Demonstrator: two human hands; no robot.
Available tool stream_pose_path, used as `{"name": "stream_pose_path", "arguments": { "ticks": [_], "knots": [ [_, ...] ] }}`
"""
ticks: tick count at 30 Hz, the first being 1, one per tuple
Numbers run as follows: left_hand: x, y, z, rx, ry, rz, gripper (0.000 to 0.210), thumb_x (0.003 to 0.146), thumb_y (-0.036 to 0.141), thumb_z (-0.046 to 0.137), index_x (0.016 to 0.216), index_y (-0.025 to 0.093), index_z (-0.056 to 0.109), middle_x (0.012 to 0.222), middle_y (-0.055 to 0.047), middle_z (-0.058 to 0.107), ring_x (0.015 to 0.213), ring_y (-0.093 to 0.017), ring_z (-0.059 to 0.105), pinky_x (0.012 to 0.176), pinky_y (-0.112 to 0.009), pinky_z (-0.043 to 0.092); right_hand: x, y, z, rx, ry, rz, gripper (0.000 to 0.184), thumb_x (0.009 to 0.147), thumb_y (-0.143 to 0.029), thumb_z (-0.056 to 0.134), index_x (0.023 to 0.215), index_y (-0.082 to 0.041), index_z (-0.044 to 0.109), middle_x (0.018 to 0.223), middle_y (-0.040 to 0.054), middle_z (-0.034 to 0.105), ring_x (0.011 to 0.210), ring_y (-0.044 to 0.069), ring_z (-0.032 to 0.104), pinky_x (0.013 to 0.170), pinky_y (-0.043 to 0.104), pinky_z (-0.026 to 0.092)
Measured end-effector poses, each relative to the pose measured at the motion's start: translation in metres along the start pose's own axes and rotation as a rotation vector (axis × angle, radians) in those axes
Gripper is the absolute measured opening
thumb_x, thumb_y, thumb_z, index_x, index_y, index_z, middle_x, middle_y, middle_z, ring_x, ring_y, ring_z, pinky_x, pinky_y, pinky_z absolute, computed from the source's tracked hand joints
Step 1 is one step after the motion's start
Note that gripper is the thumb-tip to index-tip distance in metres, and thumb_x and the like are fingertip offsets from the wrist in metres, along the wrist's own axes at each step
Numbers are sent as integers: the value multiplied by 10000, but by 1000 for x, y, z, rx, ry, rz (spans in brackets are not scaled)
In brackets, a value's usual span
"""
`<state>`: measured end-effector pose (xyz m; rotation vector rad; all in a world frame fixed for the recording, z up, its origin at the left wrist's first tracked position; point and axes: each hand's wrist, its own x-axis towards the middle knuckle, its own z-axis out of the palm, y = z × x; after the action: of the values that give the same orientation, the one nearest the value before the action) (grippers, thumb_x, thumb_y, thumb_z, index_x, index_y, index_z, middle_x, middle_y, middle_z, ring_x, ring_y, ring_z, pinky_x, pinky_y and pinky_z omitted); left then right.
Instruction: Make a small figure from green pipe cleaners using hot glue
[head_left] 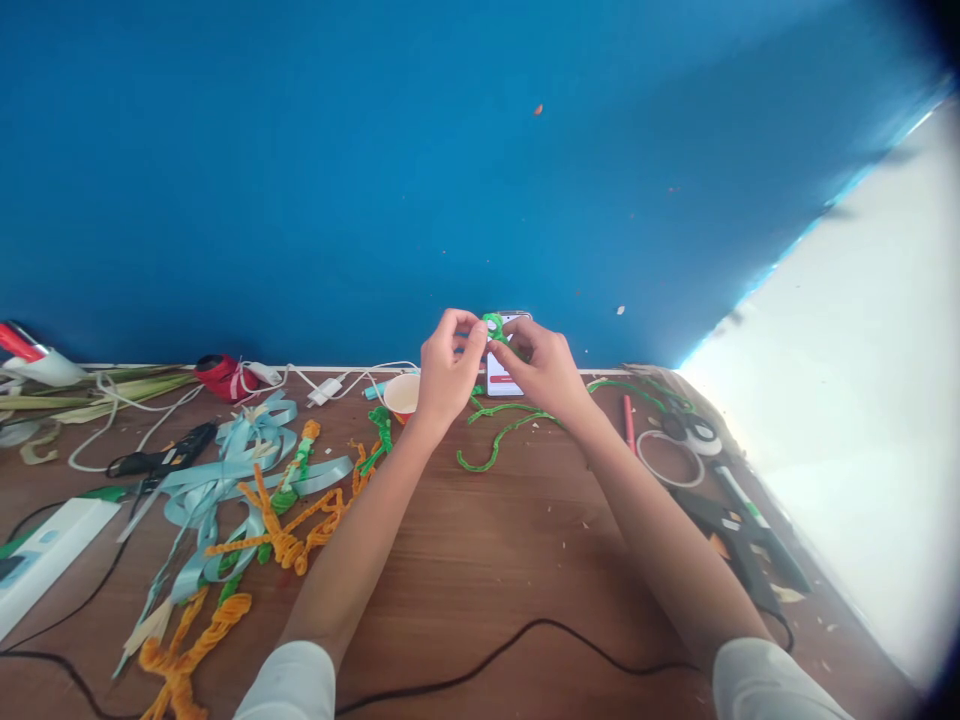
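Between my two hands, in front of a phone, is a small looped piece of green fuzzy craft wire (493,324). My left hand (452,362) pinches its left side with thumb and index finger. On the other side, my right hand (541,362) has its fingers closed on the same piece. The phone (510,384) leans upright against the blue wall with its screen lit, partly covered by my hands. Loose green wire strands (491,455) lie on the table just below my right hand. A paper cup (402,393) stands beside my left wrist.
Orange twisted wire pieces (285,540) and light blue ribbon (202,500) cover the left of the brown table (480,600). A white power strip (56,560) lies far left. A red pen (628,423) and scissors (671,450) lie right. A black cable (517,640) crosses the front.
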<state>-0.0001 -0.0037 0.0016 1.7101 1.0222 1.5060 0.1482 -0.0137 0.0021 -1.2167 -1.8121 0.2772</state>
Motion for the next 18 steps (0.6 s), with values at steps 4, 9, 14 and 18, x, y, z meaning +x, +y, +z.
{"name": "stream_pose_path", "arguments": {
  "ticks": [4,9,14,18],
  "knots": [
    [-1,1,0,97,24,47,170,873,361,592,905,203,539,928,-31,616,741,-113,622,546,-169,488,-1,-2,2,0,-5,13,141,883,-351,546,879,-211,559,549,-50,464,497,115,375,519,255,240],
    [2,-8,0,10,-20,48,65,882,255,539,900,195,553,780,-1,600,661,-104,613,584,-195,516,-4,-6,8,0,-22,44,141,868,-340,556,881,-208,604,560,-22,554,493,126,426,518,256,271],
    [4,-12,-2,-13,-35,43,91,870,267,559,877,183,593,744,1,624,635,-110,630,598,-215,535,-5,-8,12,32,-8,86,132,849,-336,574,848,-207,598,532,-19,578,470,131,450,523,260,303],
    [6,-11,-6,-67,-74,12,105,859,281,577,855,178,595,745,-3,644,613,-106,620,599,-221,538,-5,-10,14,114,-19,116,135,847,-348,574,837,-216,546,520,-30,577,456,133,477,516,257,318]
  ]
}}
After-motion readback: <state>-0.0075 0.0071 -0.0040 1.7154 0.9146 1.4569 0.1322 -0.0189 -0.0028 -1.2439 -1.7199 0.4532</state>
